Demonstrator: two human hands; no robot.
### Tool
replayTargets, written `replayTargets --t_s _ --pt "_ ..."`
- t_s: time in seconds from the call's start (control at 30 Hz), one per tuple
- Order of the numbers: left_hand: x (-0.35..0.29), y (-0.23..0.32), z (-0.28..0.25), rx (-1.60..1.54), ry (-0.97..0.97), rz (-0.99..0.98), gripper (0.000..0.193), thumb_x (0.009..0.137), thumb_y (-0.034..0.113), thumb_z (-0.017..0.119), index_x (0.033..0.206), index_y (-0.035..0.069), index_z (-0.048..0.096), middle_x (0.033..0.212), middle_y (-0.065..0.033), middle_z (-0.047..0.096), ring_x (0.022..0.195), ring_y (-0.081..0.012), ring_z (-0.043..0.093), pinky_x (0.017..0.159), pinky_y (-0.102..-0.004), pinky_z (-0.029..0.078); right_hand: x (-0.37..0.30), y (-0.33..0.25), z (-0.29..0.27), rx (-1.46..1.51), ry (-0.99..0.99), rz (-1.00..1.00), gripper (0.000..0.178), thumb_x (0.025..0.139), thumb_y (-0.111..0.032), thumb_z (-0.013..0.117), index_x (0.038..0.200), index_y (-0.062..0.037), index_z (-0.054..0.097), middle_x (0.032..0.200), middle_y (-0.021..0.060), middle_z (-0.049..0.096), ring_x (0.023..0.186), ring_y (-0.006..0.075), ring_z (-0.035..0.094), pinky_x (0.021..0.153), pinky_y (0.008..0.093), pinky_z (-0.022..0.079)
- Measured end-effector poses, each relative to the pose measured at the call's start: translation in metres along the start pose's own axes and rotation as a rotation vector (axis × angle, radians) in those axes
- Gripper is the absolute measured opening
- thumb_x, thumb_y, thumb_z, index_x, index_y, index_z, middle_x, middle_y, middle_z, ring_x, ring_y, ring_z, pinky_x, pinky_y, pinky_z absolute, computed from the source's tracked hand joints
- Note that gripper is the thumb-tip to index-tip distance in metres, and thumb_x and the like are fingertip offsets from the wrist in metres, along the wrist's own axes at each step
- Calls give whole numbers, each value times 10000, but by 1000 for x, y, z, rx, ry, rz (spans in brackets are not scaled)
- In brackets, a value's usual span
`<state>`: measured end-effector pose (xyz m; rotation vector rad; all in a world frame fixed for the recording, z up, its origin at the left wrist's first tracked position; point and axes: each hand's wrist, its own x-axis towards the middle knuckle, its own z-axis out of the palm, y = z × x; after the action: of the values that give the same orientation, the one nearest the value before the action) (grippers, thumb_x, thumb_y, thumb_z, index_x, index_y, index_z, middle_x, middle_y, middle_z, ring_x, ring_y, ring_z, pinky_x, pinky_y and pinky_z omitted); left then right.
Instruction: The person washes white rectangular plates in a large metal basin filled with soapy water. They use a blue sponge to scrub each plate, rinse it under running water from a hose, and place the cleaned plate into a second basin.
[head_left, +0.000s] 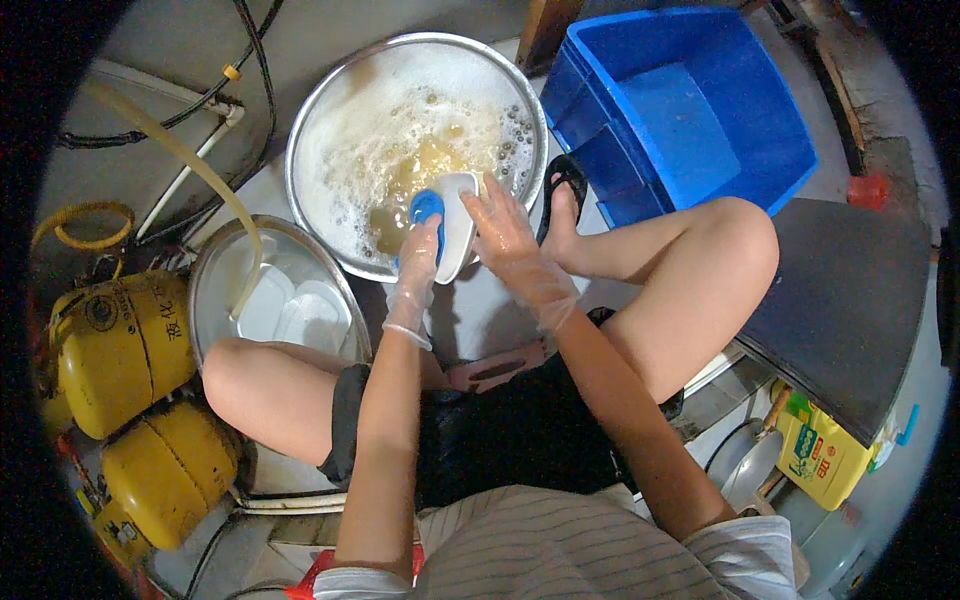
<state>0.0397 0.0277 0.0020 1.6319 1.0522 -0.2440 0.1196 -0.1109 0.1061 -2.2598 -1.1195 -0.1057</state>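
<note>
My right hand (510, 235) grips a white dish (458, 225) over the soapy basin (330, 120), while my left hand (415, 265) presses a blue sponge (426, 206) against it.

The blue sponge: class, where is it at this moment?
In the head view, the blue sponge sits in the gloved left hand, pressed against the white dish that the right hand holds over the foamy metal basin.

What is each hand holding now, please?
Left hand: closed on a blue sponge, against the white dish.
Right hand: holding the white dish.
</note>
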Motion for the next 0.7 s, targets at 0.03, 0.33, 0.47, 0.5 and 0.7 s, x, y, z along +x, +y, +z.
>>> replayTargets --t_s 0.03,0.33,0.47,0.5,0.7 --pt "1 -3 -3 27 -4 10 584 804 460 378 1019 -61 529 1075 -247 516 1016 -356 473 849 -395 333 0 1 -1 0 70 -66 388 639 -16 549 1023 -11 493 1161 210 446 1132 334 394 892 441 347" --pt "-55 39 -33 -47 29 197 461 812 405 422 872 -26 575 757 -167 565 732 -265 514 714 -360 370 -9 31 -13 -104 -385 174 222 573 -206 656 700 -26 629 832 157 605 933 281 538 941 409 309" --pt "-110 90 -46 -104 166 263 405 821 358 434 854 -21 573 709 -149 554 683 -247 509 668 -359 379 -7 27 -11 51 -484 339 222 603 -195 636 722 -7 628 824 188 598 863 314 565 879 404 369" --pt "-120 95 -46 -118 190 331 371 827 331 454 839 -22 566 703 -164 556 688 -297 525 680 -377 387 -3 24 -13 105 -523 382 218 611 -186 629 731 -3 628 823 196 598 849 321 571 846 403 400" --pt "-101 88 -9 228 365 758 296 805 264 514 821 -26 569 871 -223 541 810 -375 514 717 -420 391 6 12 7 41 -607 264 153 668 -128 555 751 -28 634 760 195 604 752 344 597 697 403 480"
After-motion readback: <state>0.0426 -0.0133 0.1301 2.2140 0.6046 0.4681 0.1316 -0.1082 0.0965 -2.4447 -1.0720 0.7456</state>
